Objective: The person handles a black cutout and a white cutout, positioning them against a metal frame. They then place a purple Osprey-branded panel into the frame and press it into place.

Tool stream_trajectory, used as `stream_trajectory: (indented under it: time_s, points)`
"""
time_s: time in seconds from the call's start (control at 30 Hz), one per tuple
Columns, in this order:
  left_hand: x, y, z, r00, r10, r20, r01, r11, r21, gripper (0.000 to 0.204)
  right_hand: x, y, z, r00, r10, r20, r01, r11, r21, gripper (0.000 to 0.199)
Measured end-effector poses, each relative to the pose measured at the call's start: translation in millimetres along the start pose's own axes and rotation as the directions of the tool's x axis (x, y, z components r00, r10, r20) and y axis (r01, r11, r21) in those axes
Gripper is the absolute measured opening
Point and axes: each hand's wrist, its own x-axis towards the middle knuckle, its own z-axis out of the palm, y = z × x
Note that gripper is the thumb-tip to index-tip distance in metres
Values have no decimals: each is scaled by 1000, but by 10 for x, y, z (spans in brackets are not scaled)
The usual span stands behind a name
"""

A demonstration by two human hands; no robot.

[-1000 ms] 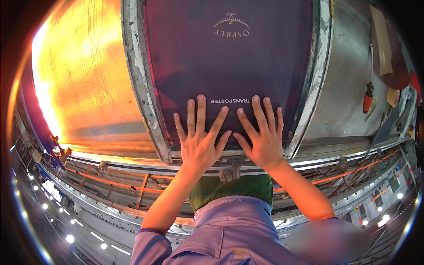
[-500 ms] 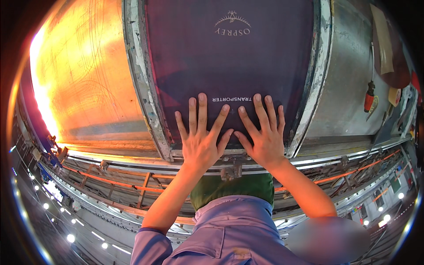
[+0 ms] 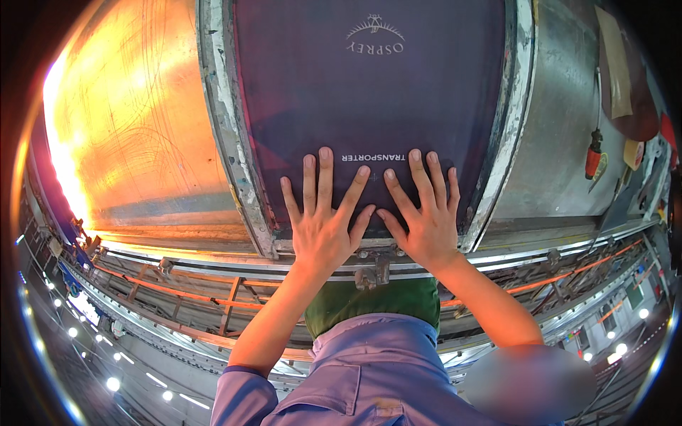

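A dark purple-black screen panel (image 3: 376, 99), with a pale arched emblem at its far end and a line of pale lettering nearer me, stretches inside a worn grey metal frame (image 3: 521, 85). My left hand (image 3: 320, 231) lies flat on the panel's near part, fingers spread, the heel of the hand over the near frame bar. Beside it, my right hand (image 3: 431, 227) rests the same way, just below the lettering. The two thumbs point toward each other with a small gap between them. Neither hand holds anything. Whatever lies under the panel is hidden.
A scratched metal surface (image 3: 156, 106), glowing orange, lies left of the frame. On the grey metal surface (image 3: 543, 156) at right are a red-and-black-handled screwdriver (image 3: 594, 157), a tan strip (image 3: 615, 67) and a tape roll (image 3: 634, 154). A metal rail with a clamp (image 3: 373, 275) runs along the near edge.
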Motion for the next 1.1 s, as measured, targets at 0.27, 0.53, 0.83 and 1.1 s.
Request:
stream_trajectory:
  time_s: [0.27,0.53,0.83,1.1]
  points:
    - [-27,25,-34,999,10,-49,-11,1000,-14,62,-23,-34,-24,1000,5,-3,-5,1000,1,59]
    - [-5,54,-53,995,16,-96,-16,1000,-2,59,-22,-29,-26,998,-8,-68,5,999,-44,56]
    - [-47,73,-92,984,27,-178,-26,1000,10,54,-47,-55,-41,990,-41,-134,41,999,-6,54]
    - [-57,96,-69,966,80,-246,-73,997,36,52,-78,0,-24,973,-50,-223,68,995,76,54]
